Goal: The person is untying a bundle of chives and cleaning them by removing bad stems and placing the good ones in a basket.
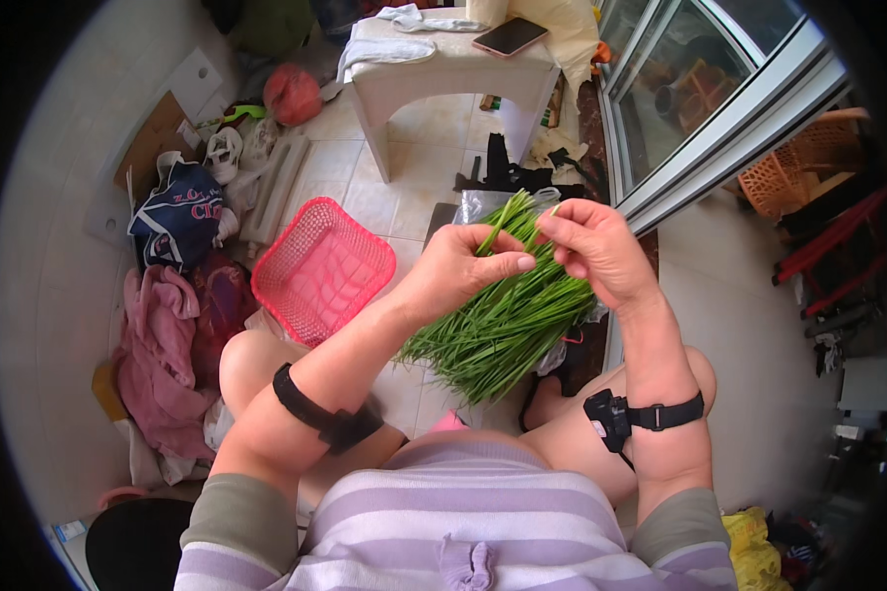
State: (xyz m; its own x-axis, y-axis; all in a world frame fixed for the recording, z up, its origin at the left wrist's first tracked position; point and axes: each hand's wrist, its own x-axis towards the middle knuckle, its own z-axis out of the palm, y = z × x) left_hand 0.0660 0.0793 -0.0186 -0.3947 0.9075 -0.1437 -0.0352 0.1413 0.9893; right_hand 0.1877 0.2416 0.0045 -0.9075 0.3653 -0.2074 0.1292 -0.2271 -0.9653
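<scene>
A large heap of green chives [503, 325] lies on clear plastic on the floor, in front of my knees. Above it, my left hand [480, 255] holds a few chive stalks [497, 221] between thumb and curled fingers. My right hand [591, 247] is close by on the right, thumb and forefinger pinched on the pale end of a stalk [554, 211]. The hands are slightly apart, and they hide part of the heap. Left of the heap stands a pink plastic basket [325, 277], its inside showing no chives.
A pale stool [451, 70] bears a phone [510, 37] and white cloths [388, 53]. Bags, including a navy one [181, 214], and pink fabric [162, 332] line the left wall. A sliding glass door frame [739, 125] runs along the right.
</scene>
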